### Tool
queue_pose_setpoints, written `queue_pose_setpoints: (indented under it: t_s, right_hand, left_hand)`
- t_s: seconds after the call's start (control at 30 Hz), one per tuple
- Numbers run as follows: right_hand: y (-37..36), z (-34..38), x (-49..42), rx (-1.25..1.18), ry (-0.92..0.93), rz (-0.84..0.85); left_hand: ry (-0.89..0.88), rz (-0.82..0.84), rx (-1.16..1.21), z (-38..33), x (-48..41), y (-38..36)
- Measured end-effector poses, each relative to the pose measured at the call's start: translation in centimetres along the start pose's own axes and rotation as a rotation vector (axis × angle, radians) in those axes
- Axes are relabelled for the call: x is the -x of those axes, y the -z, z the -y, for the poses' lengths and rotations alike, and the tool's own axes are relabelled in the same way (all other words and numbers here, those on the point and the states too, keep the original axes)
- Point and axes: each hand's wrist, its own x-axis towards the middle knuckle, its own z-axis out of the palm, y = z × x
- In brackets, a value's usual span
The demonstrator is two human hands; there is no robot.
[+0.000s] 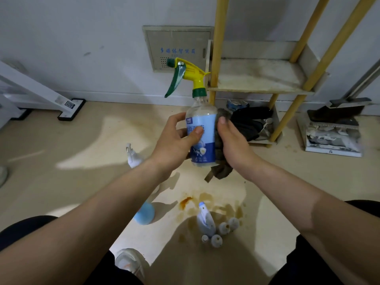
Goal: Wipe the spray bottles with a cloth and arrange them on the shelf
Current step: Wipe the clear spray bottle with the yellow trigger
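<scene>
Our left hand grips the spray bottle at the label, thumb across the front. We hold the bottle upright in the air, in front of the shelf, with its trigger head facing left. Our right hand clamps the dark cloth against the bottle's right side, thumb on top. Below us on the stained floor: a white bottle, a blue bottle and a cluster of small bottles.

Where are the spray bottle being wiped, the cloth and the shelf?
spray bottle [202, 128], head view, on its blue label.
cloth [221, 171], head view, on its hanging lower end.
shelf [257, 77], head view, on its bare board.
</scene>
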Motion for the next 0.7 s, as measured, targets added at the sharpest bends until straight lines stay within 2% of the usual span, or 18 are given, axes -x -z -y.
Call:
queue_pose_setpoints:
  t_s: [0.13,0.2,0.47,0.7]
  right_hand:
    - [-0.7,-0.3,0.8,0.196,0.220,0.005]
    - [-0.5,0.0,0.6,0.223,0.260,-0.006]
    - [1.3,1.1,0.5,0.167,0.204,0.001]
    - [0.6,1.0,1.3,-0.011,0.195,-0.226]
  left_hand:
    - [-0.011,-0.019,-0.011,0.0,-0.2,0.3]
    - [-0.018,0.017,-0.023,0.0,-0.1,0.3]
    - [-0.075,0.164,-0.235,0.9,0.3,0.1]
    - [-0.104,0.195,-0.236,0.3,1.0,-0.5]
